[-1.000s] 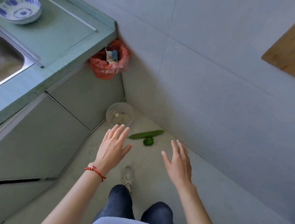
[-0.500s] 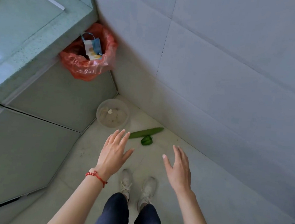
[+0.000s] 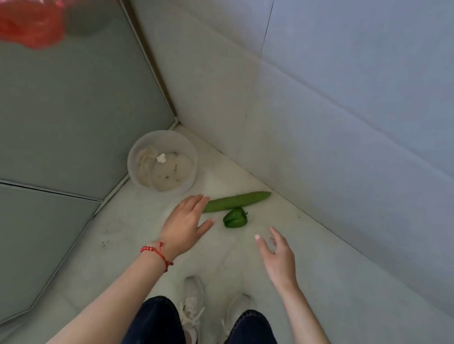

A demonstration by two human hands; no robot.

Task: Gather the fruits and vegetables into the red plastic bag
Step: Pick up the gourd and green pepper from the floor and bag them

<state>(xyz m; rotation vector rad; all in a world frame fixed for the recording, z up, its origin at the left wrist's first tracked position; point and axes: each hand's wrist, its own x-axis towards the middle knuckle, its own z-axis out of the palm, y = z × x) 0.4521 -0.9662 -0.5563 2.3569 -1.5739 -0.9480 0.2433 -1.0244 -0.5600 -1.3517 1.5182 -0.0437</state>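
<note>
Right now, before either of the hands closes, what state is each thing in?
cucumber: lying flat on the floor, not held
green pepper: on the floor beside the cucumber, not held
red plastic bag: hanging by the cabinet, blurred, contents not visible
left hand: open, fingertips over the cucumber's near end
right hand: open, holding nothing
plastic tub: upright in the corner, uncovered

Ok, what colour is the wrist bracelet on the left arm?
Red: a red beaded string bracelet on the left wrist, clearest in the head view.

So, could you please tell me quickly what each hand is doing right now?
Left hand: open, holding nothing.
Right hand: open, holding nothing.
</note>
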